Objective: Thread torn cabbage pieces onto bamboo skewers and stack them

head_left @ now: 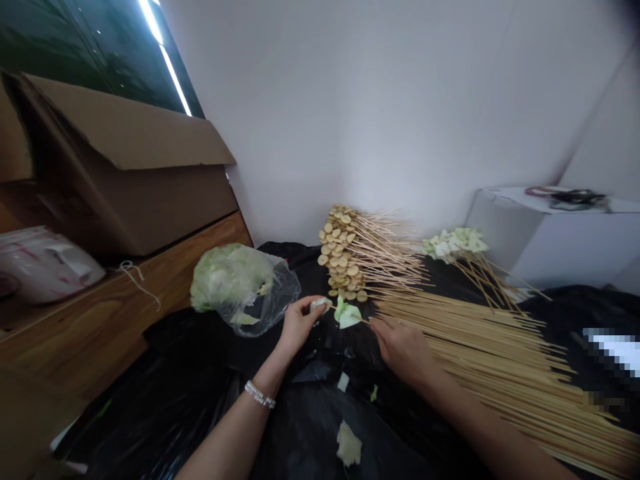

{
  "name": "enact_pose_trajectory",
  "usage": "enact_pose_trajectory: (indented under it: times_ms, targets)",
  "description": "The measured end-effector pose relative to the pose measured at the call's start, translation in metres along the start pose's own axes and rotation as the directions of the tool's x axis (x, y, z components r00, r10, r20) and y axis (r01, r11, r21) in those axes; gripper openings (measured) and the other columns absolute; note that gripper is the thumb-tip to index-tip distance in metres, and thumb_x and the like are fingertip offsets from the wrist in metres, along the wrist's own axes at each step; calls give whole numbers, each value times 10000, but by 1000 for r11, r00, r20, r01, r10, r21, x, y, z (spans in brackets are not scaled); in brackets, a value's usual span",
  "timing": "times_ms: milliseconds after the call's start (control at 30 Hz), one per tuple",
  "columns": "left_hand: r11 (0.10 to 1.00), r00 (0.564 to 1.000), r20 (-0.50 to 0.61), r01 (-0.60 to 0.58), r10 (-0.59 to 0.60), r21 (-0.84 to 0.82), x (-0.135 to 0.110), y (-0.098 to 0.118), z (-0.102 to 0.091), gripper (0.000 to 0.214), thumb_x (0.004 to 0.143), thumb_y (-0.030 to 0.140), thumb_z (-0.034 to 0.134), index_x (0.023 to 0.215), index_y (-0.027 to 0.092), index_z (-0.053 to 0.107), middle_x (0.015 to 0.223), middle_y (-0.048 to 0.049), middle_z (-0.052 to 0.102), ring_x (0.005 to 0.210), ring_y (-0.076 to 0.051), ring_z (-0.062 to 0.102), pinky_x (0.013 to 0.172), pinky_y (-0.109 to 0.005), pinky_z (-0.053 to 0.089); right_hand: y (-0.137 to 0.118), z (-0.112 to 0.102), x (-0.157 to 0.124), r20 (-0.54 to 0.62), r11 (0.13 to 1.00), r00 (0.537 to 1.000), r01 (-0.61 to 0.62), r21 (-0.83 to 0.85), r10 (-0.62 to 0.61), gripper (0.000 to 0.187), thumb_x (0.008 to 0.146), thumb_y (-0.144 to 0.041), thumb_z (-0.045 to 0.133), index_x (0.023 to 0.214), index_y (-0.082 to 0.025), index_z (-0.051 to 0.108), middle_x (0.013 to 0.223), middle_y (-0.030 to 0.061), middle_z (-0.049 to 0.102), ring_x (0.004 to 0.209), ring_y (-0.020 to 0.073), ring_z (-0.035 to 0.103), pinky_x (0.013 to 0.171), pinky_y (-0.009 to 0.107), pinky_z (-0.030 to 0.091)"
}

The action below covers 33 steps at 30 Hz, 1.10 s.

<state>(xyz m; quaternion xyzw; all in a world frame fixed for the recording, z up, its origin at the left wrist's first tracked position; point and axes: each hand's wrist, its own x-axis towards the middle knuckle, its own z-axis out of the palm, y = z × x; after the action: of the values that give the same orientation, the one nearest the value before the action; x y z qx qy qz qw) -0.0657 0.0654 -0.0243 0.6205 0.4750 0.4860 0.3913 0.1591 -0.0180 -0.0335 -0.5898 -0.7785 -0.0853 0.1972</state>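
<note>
In the middle of the head view, my right hand [406, 343] pinches a thin wooden skewer [364, 321]. Pale green cabbage pieces [349, 315] are threaded on it near the tip. Opposite, my left hand [299, 325] has its thumb and fingers closed on another whitish cabbage piece [321, 305], right at the skewer's pointed end. Left of that hand lies a clear plastic bag [280, 283] with cabbage [227, 273] in it. Just beyond my hands is a pile of skewered potato slices [343, 257].
Many bare skewers [490, 360] spread across the right side. Finished-looking cabbage skewers [457, 245] lie at the back right, near a white box [545, 233]. Cabbage scraps [349, 443] sit on the black plastic sheet [305, 427]. A cardboard box [125, 193] stands left on a wooden surface [125, 303].
</note>
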Motion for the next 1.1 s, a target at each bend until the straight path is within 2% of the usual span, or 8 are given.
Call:
enact_pose_trajectory:
  times_ms: [100, 200, 333, 567, 700, 933, 1100]
  targets:
    - [999, 997, 73, 9, -7, -31, 0, 0, 2, 381, 689, 322, 766, 1021, 139, 727, 915, -93, 753, 787, -203, 668, 722, -279, 496, 2, 1, 1, 15, 1000, 1000, -3, 16, 3, 263, 964, -217, 410, 1003, -216, 671, 883, 51, 692, 744, 166, 623, 609, 265, 346]
    - [989, 996, 74, 53, -43, -140, 1, 0, 0, 503, 647, 318, 806, 1101, 143, 681, 872, -72, 751, 792, -190, 674, 738, -273, 502, 5, -1, 1, 39, 999, 999, -20, 39, 18, 269, 971, -232, 402, 991, -220, 670, 899, 47, 696, 750, 163, 631, 619, 258, 357]
    - [953, 989, 39, 149, -144, -263, 4, -2, -7, 489, 600, 310, 846, 1030, 137, 691, 742, -29, 725, 678, -139, 646, 682, -234, 488, 8, -4, 2, 67, 997, 998, -7, 82, 2, 281, 980, -243, 391, 1012, -223, 670, 913, 42, 703, 791, 172, 644, 658, 255, 382]
    - [826, 946, 101, 318, -307, -466, 5, -8, -8, 362, 580, 283, 869, 865, 127, 710, 761, -40, 722, 652, -94, 630, 626, -173, 481, 11, -1, 1, 37, 995, 999, 6, 100, -10, 294, 980, -251, 394, 1054, -220, 677, 977, 56, 709, 825, 181, 657, 700, 256, 418]
    - [769, 929, 120, 357, -349, -530, 5, -8, -8, 324, 571, 263, 871, 811, 130, 698, 698, -14, 690, 588, -68, 599, 582, -156, 479, 14, 4, 0, 13, 992, 1000, 21, 125, -23, 302, 979, -255, 391, 1068, -223, 678, 978, 59, 711, 804, 174, 659, 703, 249, 431]
    - [680, 899, 151, 412, -411, -606, 7, -6, -10, 295, 557, 198, 854, 788, 141, 679, 715, -12, 688, 560, -69, 592, 552, -169, 492, 15, 7, -1, -34, 980, 998, 62, 190, -57, 327, 980, -249, 370, 1051, -208, 687, 954, 69, 713, 834, 173, 653, 747, 250, 450]
    - [650, 883, 210, 454, -421, -609, 4, -3, -9, 243, 581, 142, 821, 775, 137, 675, 715, -19, 685, 573, -73, 600, 537, -161, 473, 13, 3, -1, -3, 976, 997, 81, 204, -83, 319, 973, -233, 377, 1056, -205, 684, 915, 64, 711, 808, 164, 652, 735, 247, 449]
